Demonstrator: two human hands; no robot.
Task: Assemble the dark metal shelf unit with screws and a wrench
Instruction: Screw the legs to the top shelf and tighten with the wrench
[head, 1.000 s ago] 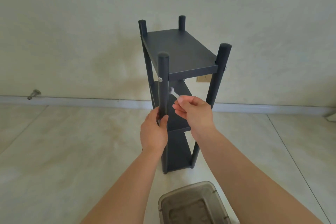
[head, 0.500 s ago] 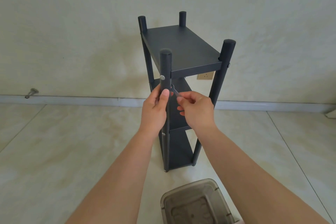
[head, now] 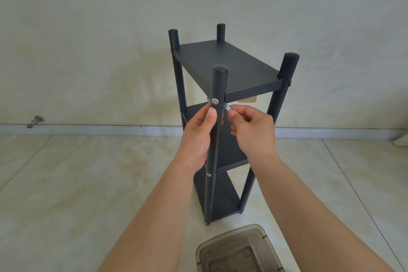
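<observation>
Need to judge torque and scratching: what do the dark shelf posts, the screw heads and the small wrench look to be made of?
Dark round shelf post: looks like painted or powder-coated metal tube, matte charcoal, even dull sheen. Silver round screw head: bright bare metal, probably plated steel, glinting. Small silver wrench: pale and shiny, seemingly thin metal, mostly hidden by the right hand.

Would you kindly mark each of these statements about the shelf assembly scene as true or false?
1. The left hand holds the shelf unit's near front post. True.
2. The right hand is empty. False: it pinches a small silver wrench beside that post.
3. The shelf unit lies on its side. False: it stands upright on the floor.
4. A silver screw sits in the near post under the top shelf. True.
5. A plastic box sits on the top shelf. False: it is low in view, near the person.
</observation>
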